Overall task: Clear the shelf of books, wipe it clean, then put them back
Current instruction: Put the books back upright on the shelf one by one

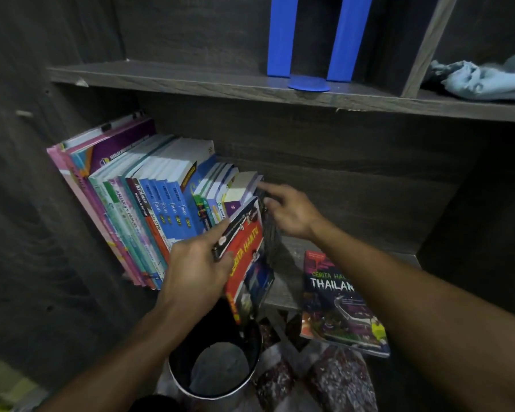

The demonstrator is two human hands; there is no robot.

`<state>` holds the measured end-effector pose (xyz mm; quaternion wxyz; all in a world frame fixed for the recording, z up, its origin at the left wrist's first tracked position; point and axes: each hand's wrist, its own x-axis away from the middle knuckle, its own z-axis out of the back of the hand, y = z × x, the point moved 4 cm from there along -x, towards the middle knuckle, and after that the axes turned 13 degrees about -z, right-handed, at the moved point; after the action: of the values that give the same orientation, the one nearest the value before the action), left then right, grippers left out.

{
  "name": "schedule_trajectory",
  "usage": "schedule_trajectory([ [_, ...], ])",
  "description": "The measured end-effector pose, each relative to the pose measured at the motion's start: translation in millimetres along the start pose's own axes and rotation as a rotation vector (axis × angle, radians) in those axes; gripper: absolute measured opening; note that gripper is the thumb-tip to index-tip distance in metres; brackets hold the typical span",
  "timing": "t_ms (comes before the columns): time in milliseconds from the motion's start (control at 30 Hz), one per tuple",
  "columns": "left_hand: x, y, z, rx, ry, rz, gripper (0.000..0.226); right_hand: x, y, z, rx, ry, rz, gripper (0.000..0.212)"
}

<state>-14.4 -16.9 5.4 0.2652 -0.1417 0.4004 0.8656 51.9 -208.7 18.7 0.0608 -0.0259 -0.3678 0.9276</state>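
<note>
Dark wood-grain shelving fills my view. On the lower shelf (289, 258) a row of books (149, 203) leans left against the side wall. My left hand (197, 269) is clamped on a red-spined book (247, 257) at the right end of that row, tilted, its lower end past the shelf's front edge. My right hand (292, 212) is spread, fingertips touching the tops of the end books. A Thailand book (336, 301) lies flat further right, overhanging the edge. On the upper shelf are a blue stand (309, 83) and a pale cloth (485, 81). Below stands a round bin (211, 396).
</note>
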Motion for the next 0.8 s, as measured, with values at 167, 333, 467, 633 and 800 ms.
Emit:
schedule_trajectory([
  [167,30.0,1.4,41.3,-0.036,0.027,0.045,0.06,-11.2,-30.5,-23.5,0.251,-0.068,0.133,0.052],
  [333,46.5,-5.4,74.3,-0.109,0.104,0.03,0.053,-19.8,-32.6,-27.9,0.39,-0.086,0.114,0.05],
  [467,48.2,6.5,80.2,-0.017,0.144,0.035,0.052,-20.6,-23.5,-27.8,0.351,-0.01,0.144,0.051],
  [633,32.7,18.3,66.2,0.065,0.165,0.055,0.052,-3.2,0.4,-16.1,0.171,0.09,0.179,0.037],
  [800,30.5,28.2,67.5,0.025,0.194,0.047,0.051,3.5,5.2,-12.5,0.304,0.103,0.188,0.058],
])
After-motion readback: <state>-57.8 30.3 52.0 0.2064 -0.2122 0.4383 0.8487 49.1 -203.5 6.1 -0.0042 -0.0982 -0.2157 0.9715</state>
